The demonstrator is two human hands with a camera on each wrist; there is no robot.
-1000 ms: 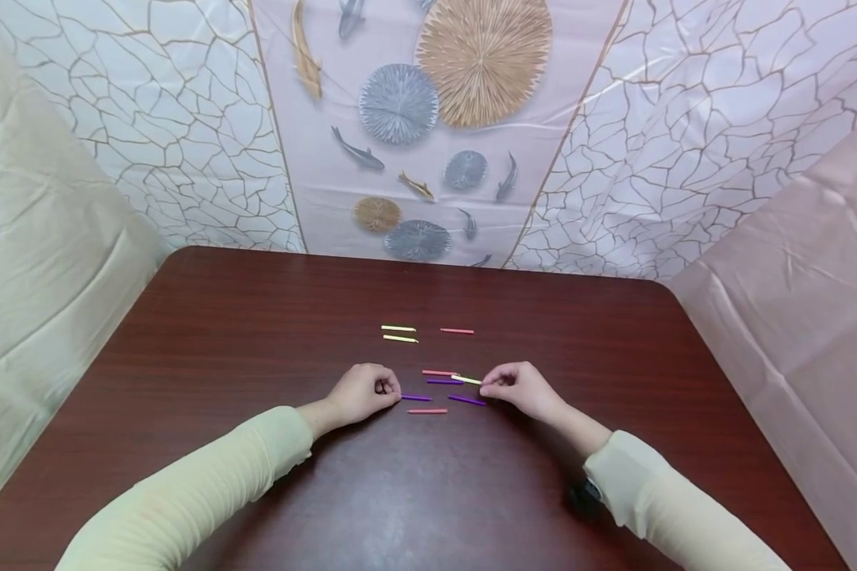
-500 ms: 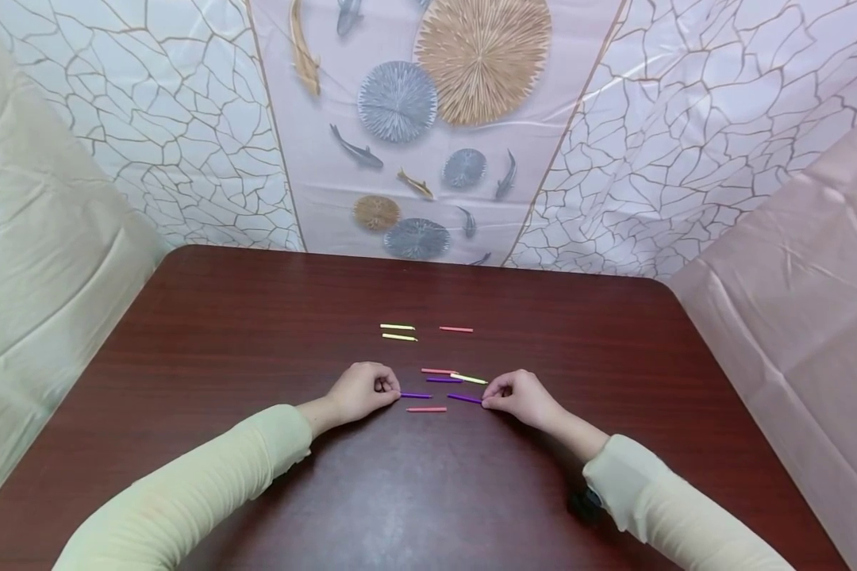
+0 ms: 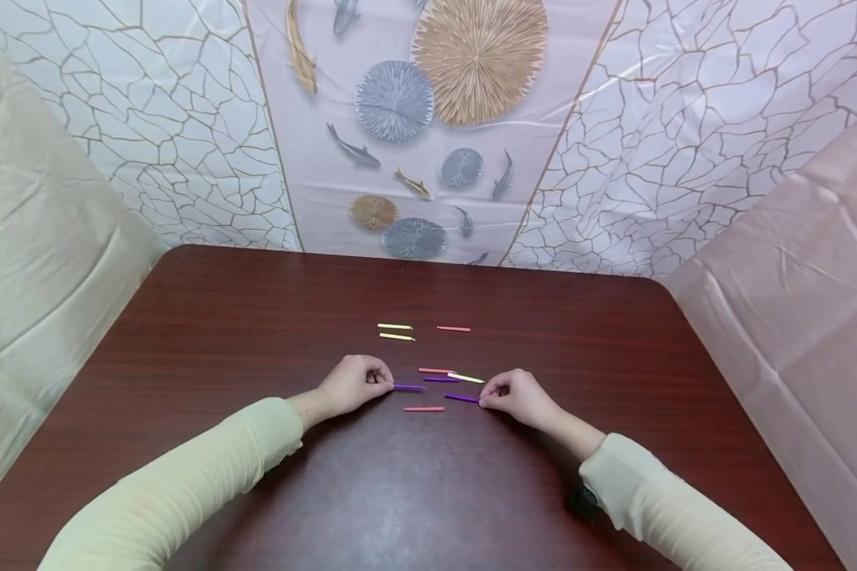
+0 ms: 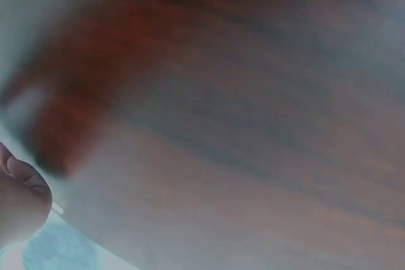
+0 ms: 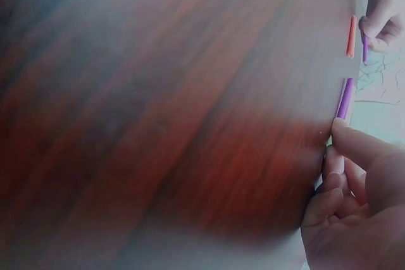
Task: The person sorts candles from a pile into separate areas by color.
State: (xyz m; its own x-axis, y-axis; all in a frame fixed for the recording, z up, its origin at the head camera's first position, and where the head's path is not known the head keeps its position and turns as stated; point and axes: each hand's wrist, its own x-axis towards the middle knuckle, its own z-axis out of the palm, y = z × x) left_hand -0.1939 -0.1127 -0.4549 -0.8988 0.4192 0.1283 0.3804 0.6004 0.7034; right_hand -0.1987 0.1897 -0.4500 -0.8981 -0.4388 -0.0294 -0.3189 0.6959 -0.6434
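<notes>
1. Dark wooden table (image 3: pixel 186 333) fills the lower frame.
2. Right hand (image 3: pixel 520 396), fingers curled, pinches a purple stick (image 3: pixel 461 397) lying crosswise, extending left of the fingertips.
3. Left hand (image 3: pixel 353 383) pinches another purple stick (image 3: pixel 409 387) at centre frame.

Staged recording booth, not a lived-in room: dark wooden table (image 3: pixel 257 317) enclosed by patterned plastic sheeting (image 3: pixel 428 119) behind and plain drapes (image 3: pixel 36 238) at both sides.
</notes>
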